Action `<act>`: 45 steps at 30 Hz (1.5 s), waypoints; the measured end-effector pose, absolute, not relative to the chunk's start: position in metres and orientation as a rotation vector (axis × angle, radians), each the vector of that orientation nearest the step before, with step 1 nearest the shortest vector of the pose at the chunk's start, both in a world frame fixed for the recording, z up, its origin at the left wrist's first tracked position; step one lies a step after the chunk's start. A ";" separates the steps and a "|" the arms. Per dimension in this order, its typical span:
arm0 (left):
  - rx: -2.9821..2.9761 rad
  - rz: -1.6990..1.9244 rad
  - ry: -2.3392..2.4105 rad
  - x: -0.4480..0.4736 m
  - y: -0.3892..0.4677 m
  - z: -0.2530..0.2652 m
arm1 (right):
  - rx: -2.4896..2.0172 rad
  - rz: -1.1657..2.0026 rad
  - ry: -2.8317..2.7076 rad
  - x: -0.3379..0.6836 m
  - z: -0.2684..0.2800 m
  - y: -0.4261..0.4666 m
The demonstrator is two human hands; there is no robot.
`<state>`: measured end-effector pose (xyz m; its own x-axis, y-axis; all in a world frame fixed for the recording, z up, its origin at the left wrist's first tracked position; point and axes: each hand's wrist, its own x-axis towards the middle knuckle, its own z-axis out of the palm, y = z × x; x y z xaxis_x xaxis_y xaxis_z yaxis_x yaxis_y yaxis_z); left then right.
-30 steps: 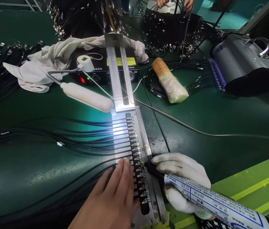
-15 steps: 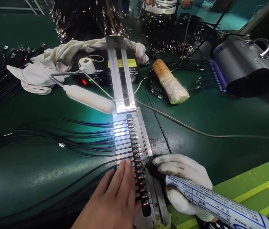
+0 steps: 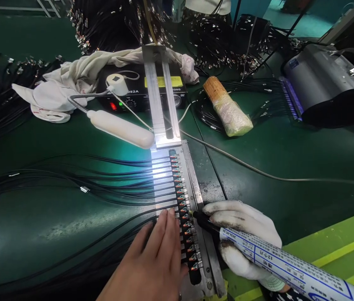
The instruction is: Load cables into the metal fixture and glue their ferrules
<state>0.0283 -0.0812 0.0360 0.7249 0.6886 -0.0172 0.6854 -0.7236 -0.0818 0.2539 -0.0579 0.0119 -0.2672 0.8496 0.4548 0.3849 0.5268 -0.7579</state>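
My bare left hand (image 3: 156,255) lies with its fingers stretched out over the metal fixture (image 3: 164,184), its fingertips on black cables beside the row of connectors (image 3: 183,209). In my right hand (image 3: 246,238), gloved in white with dark smudges on the fingers, is a labelled glue tube (image 3: 283,261) with a black nozzle. Its small yellow-green tip points left and is at one of the connectors near my left fingertips; whether it touches cannot be made out. Black cables (image 3: 126,188) run into the fixture from the left. My left thumb is partly hidden.
A white lamp (image 3: 122,128) lights the fixture's far end. Behind stand a black control box (image 3: 123,100) and a rolled cloth (image 3: 79,71). A wrapped cork-ended object (image 3: 227,106) and a grey machine (image 3: 330,83) are at the right. A green board (image 3: 340,246) lies near me.
My view has shifted slightly, so the things on the bench appear a little farther right. Both hands and the glue tube keep nearly the same place. Another person's hands at the back have left view.
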 end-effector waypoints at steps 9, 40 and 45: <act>-2.870 0.101 -1.092 0.027 -0.079 0.037 | -1.026 0.651 -1.875 0.253 0.015 -0.056; -2.917 0.078 -1.016 0.028 -0.092 0.044 | -1.038 0.604 -1.906 0.253 0.015 -0.072; -2.921 0.054 -1.014 0.029 -0.091 0.044 | -1.040 0.589 -1.864 0.253 0.015 -0.073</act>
<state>0.0286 -0.0908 0.0437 0.7844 0.6200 -0.0167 0.6183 -0.7838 -0.0582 0.2530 -0.0734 0.0154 -0.2466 0.8456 0.4735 0.4198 0.5336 -0.7342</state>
